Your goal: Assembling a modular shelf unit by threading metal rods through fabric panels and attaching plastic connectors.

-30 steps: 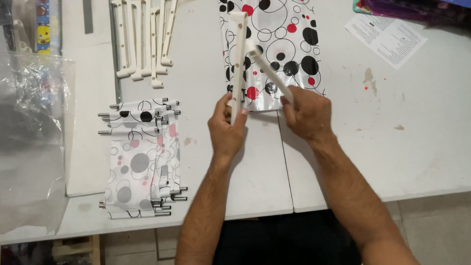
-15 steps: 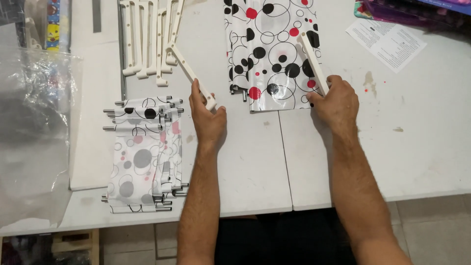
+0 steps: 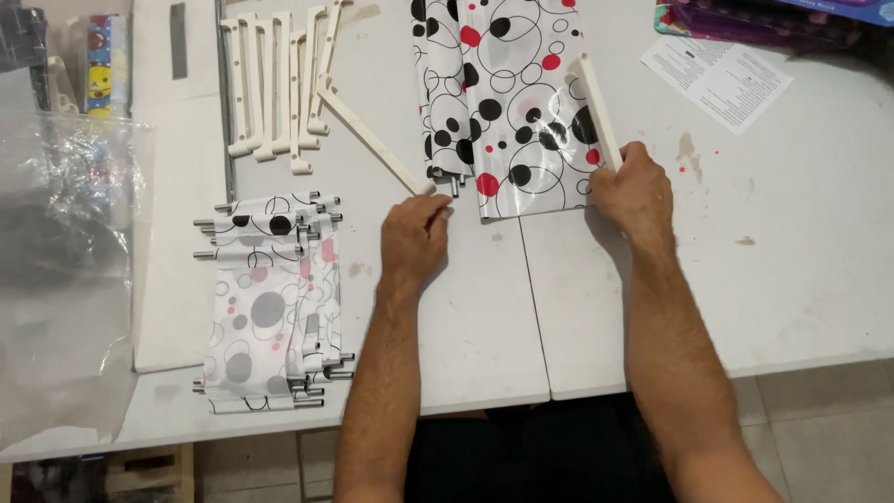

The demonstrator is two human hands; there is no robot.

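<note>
The left hand (image 3: 414, 237) grips the near end of a cream bar (image 3: 372, 142) that slants away over the counter (image 3: 819, 279), left of the spotted sheet (image 3: 507, 102). The right hand (image 3: 635, 194) clasps a second bar (image 3: 599, 110) lying along the sheet's right edge. The sheet lies between the two hands, its near edge just beyond them.

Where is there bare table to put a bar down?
Bare table lies right of the right hand, below the instruction sheet, and between the forearms under the patterned sheet. Crowded: the bar pile, the folded panel stack and the plastic bag at left.
</note>
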